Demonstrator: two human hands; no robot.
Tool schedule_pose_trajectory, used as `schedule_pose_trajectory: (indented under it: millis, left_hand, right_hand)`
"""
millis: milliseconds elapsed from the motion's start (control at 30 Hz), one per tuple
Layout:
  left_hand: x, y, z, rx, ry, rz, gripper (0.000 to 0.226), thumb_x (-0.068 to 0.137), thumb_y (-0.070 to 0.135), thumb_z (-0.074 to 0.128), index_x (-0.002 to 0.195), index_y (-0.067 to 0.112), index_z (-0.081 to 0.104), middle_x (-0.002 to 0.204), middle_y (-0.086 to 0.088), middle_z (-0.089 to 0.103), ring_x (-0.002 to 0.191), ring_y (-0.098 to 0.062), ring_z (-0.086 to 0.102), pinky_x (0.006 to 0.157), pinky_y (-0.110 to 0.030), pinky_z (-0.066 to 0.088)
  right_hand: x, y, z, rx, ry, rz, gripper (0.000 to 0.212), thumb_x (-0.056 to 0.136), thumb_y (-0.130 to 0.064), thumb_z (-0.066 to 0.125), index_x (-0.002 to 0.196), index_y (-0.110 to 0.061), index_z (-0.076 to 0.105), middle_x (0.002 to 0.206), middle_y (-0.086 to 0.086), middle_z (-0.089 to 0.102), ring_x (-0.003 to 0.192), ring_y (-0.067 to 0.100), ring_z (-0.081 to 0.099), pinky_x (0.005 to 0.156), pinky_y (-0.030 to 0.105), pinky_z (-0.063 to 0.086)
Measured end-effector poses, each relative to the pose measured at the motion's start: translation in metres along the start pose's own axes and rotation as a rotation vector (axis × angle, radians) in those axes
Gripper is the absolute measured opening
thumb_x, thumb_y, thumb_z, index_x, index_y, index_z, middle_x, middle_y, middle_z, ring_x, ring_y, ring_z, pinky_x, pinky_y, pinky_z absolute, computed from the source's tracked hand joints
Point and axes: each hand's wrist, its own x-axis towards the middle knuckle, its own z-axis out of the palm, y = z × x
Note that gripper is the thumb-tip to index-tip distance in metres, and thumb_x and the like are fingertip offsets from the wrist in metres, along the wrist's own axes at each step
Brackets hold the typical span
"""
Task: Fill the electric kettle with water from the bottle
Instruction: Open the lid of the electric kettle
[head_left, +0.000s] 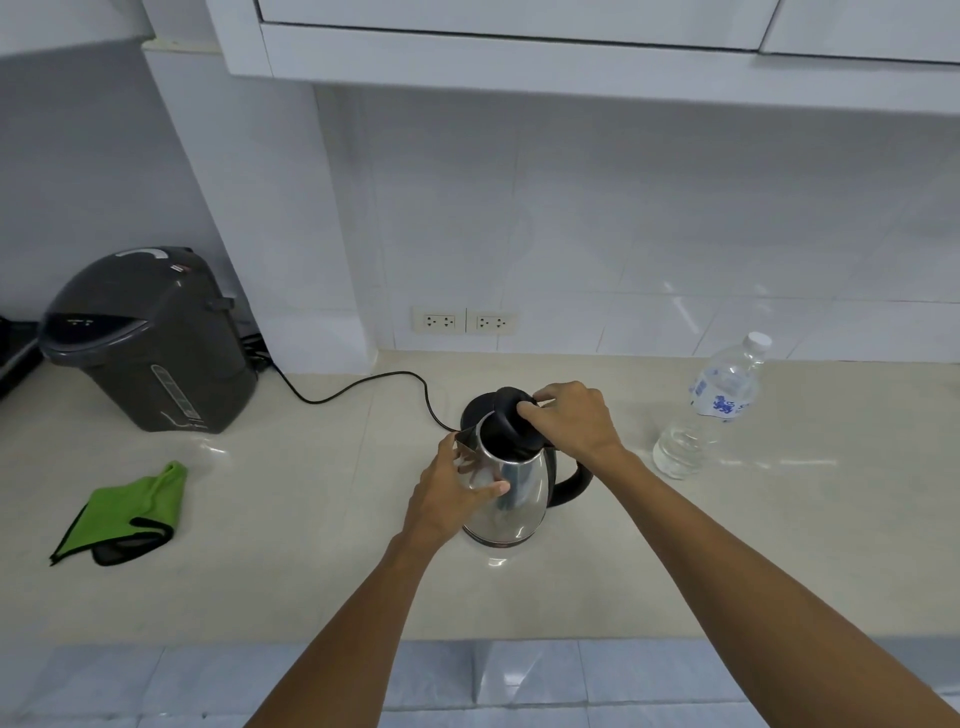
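Note:
A stainless steel electric kettle (519, 499) with a black handle stands on the beige counter in the middle of the view. My left hand (452, 499) is pressed against its left side, near the spout. My right hand (571, 421) grips the kettle's black lid (511, 428), which is tilted up from the rim. The black power base (475, 410) lies just behind the kettle with its cord running left. A clear water bottle (711, 410) with a white cap and a blue label stands to the right, apart from both hands.
A dark grey hot water dispenser (150, 338) stands at the back left. A green cloth (130, 514) lies on the counter at the left. Wall sockets (465, 321) sit behind the kettle. White cabinets (519, 31) hang overhead. The counter's front edge (208, 642) runs below.

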Motion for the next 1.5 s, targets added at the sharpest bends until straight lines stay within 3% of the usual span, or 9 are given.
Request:
schedule_pose_trajectory:
  millis: [167,333,467,633,967,1133,1500]
  left_hand:
    - [0.000,0.002,-0.001,0.000,-0.007,0.004,0.092,0.072,0.043,0.095,0.147,0.032,0.042,0.124,0.017,0.061,0.128,-0.012,0.059,0.108,-0.043,0.052]
    - [-0.001,0.003,0.000,0.004,0.005,0.000,0.092,0.072,0.041,0.095,0.147,0.032,0.043,0.123,0.017,0.061,0.126,-0.013,0.060,0.107,-0.042,0.052]
    - [-0.003,0.002,0.002,-0.011,0.020,0.000,0.091,0.072,0.040,0.096,0.147,0.033,0.045,0.123,0.016,0.061,0.125,-0.010,0.059,0.105,-0.035,0.051]
    - [-0.004,0.002,0.004,-0.022,0.037,-0.008,0.090,0.072,0.040,0.096,0.147,0.033,0.048,0.124,0.016,0.061,0.125,-0.009,0.060,0.101,-0.027,0.048]
    - [-0.007,0.007,0.004,0.004,0.039,-0.016,0.082,0.075,0.039,0.094,0.143,0.027,0.051,0.122,0.016,0.061,0.125,-0.009,0.058,0.097,-0.023,0.044]
    - [-0.009,0.009,0.004,0.041,0.052,-0.021,0.079,0.075,0.041,0.093,0.140,0.025,0.052,0.126,0.011,0.063,0.129,-0.012,0.058,0.108,-0.034,0.048]
    - [-0.010,0.010,0.004,0.057,0.050,-0.002,0.082,0.076,0.041,0.093,0.145,0.024,0.051,0.136,0.009,0.063,0.131,-0.010,0.058,0.108,-0.033,0.048]
  right_hand:
    - [0.001,0.009,-0.008,0.144,-0.010,0.029,0.035,0.080,-0.040,0.063,0.088,-0.009,0.079,0.088,0.012,0.078,0.094,0.027,0.071,0.087,0.044,0.059]
    - [-0.001,0.020,-0.015,0.342,-0.011,0.066,0.016,0.084,-0.033,0.069,0.089,-0.025,0.082,0.086,-0.001,0.079,0.087,0.018,0.075,0.081,0.034,0.064]
    - [-0.002,0.026,-0.018,0.431,-0.004,0.083,0.017,0.087,-0.029,0.069,0.094,-0.022,0.084,0.084,-0.001,0.080,0.081,0.020,0.079,0.072,0.027,0.065]
    - [-0.003,0.036,-0.020,0.528,-0.012,0.091,0.016,0.088,-0.027,0.069,0.092,-0.021,0.084,0.089,0.008,0.081,0.080,0.025,0.080,0.080,0.036,0.065]
    - [-0.003,0.060,-0.023,0.813,-0.082,0.169,0.020,0.093,-0.019,0.067,0.106,-0.013,0.081,0.107,0.008,0.080,0.087,0.024,0.080,0.085,0.036,0.064]
    - [-0.006,0.070,-0.024,0.939,-0.139,0.184,0.026,0.093,-0.008,0.059,0.107,-0.010,0.081,0.110,0.008,0.080,0.097,0.026,0.079,0.093,0.036,0.061]
    - [-0.011,0.090,-0.018,1.152,-0.126,0.257,0.026,0.097,-0.006,0.056,0.112,-0.004,0.077,0.111,0.014,0.079,0.101,0.028,0.078,0.099,0.040,0.058]
